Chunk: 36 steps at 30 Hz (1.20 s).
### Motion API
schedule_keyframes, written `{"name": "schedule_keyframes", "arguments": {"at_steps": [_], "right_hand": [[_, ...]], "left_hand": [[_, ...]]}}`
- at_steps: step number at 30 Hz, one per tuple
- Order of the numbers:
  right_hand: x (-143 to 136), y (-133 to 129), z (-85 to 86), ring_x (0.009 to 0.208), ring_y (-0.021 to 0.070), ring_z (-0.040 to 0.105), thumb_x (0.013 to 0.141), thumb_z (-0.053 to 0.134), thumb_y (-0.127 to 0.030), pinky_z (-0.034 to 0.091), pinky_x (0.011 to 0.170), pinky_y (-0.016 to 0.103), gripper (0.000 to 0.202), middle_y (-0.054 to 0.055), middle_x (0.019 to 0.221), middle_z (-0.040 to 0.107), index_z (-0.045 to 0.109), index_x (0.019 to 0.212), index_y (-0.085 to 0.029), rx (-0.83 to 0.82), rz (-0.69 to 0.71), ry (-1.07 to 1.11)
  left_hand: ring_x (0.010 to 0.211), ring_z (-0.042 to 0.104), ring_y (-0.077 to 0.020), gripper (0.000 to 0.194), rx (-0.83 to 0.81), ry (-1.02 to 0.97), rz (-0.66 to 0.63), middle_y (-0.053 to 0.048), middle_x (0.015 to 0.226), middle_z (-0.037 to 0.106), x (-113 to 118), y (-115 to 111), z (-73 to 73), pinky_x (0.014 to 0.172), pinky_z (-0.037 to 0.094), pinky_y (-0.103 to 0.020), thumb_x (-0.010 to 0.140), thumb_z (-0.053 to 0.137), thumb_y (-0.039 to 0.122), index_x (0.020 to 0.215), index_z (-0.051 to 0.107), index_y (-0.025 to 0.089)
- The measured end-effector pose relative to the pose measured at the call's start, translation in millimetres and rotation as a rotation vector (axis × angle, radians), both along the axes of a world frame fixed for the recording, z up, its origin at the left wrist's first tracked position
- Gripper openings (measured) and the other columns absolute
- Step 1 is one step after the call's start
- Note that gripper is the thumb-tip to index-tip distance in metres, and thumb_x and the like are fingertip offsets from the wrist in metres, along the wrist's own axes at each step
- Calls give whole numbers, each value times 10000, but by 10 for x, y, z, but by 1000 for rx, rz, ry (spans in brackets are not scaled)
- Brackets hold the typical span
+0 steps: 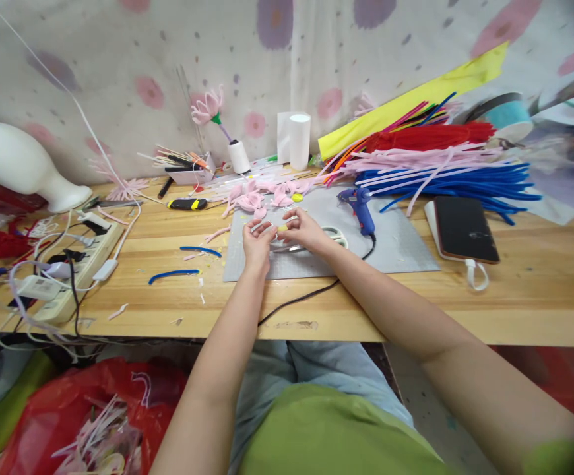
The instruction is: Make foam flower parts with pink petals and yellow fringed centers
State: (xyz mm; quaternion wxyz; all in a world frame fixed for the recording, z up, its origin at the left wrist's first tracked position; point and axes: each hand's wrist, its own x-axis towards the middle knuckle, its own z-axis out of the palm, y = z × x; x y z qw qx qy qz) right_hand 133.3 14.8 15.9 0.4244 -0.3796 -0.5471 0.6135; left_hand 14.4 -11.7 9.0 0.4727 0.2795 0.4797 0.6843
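Evidently, the right hand pinches a small yellow piece above the grey mat; the left hand curls, fingertips nearly together, beside it (its hold, if any, I cannot tell). Best pinch lightly, wrists steady, clear of the scissors.

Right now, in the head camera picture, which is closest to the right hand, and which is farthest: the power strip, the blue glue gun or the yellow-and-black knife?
From the right hand:
1. Blue glue gun: just to its right, on the grey mat.
2. Yellow-and-black knife: to its left, beyond the mat.
3. Power strip: farthest left.
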Motion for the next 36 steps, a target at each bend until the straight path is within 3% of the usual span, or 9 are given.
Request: {"name": "schedule_keyframes", "arguments": {"at_steps": [8, 15, 19, 25, 36], "right_hand": [[0, 17, -31, 537, 102, 609, 589, 664, -131, 493, 569, 238, 392, -108, 539, 577, 367, 827, -226, -10, -19, 36], [64, 45, -31, 546, 109, 619, 577, 694, -151, 500, 585, 254, 414, -90, 561, 601, 375, 830, -221, -49, -26, 83], [116, 46, 1, 558, 117, 626, 571, 718, -171, 493, 577, 243, 439, -84, 561, 601, 375, 842, -220, -57, -22, 94], [153, 21, 47, 556, 111, 621, 569, 726, -179, 483, 559, 228, 448, -71, 574, 626, 371, 838, -217, -77, 39, 63], [214, 4, 96, 633, 117, 637, 550, 762, -181, 499, 592, 244, 468, -49, 661, 650, 408, 855, -211, -54, 133, 46]], "left_hand": [[684, 614, -87, 505, -16, -50, -14, -1, 817, 631, 6, 5, -19, 705, 478, -238, 521, 776, 110, 921, 476, 181], [693, 642, -94, 332, -58, -130, -106, -11, 776, 639, 15, -40, 120, 733, 471, -235, 646, 744, 249, 860, 508, 156], [667, 631, -88, 274, -151, -57, -113, -20, 752, 652, -20, -46, 127, 640, 430, -199, 684, 710, 270, 856, 534, 148], [590, 554, -72, 453, -122, 133, -177, -3, 704, 657, -29, -67, 108, 485, 303, -181, 585, 764, 248, 998, 604, 152], [574, 531, -73, 556, -172, 122, -103, -4, 742, 659, -31, -73, 111, 470, 281, -175, 493, 795, 262, 991, 565, 169]]}}
